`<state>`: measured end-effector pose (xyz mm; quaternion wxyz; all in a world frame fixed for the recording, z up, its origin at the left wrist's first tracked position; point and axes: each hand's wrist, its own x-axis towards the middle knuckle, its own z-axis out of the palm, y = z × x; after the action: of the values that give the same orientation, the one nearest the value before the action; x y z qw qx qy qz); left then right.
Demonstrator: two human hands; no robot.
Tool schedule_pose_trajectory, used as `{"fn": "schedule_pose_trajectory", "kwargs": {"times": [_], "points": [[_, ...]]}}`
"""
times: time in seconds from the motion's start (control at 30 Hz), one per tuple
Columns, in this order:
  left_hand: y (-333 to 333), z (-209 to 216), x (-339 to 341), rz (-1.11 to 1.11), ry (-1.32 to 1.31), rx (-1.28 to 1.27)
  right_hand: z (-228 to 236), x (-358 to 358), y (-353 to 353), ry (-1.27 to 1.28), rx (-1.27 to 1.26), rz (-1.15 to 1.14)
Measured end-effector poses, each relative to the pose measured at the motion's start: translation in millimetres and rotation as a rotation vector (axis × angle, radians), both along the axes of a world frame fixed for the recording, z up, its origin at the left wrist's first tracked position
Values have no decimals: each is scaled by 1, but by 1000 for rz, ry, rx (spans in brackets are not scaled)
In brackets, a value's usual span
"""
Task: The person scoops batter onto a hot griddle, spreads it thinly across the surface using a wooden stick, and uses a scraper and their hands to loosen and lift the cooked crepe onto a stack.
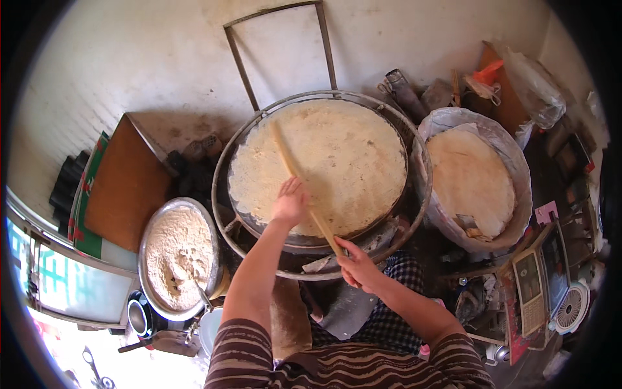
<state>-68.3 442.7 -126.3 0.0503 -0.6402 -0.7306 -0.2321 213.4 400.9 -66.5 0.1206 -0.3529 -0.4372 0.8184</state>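
A large round griddle (239, 206) sits in a metal ring frame in front of me, covered by a thin pale sheet of batter (363, 155). Across the left half of the sheet lies a long wooden scraper (285, 152), slanting from the far left to the near edge. My left hand (291, 202) is closed on the scraper near its middle, over the batter. Its near end is gripped in my right hand (358, 266), just past the griddle's front edge.
Left of the griddle stands a metal basin (216, 259) of pale batter with a handle sticking out. At right, a plastic-lined round tub (523, 207) holds a stack of thin flatbreads (473, 175). A brown board (123, 188), a scale (530, 285) and a small fan (572, 306) stand around.
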Motion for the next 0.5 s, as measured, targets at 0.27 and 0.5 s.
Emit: {"fn": "schedule_pose_trajectory", "kwargs": {"times": [0.27,0.5], "points": [[-140,21,59,83,158,4,-33,69,-46,105,665,226],[-103,28,189,-291,-78,4,-10,222,-82,-714,1265,180]]}}
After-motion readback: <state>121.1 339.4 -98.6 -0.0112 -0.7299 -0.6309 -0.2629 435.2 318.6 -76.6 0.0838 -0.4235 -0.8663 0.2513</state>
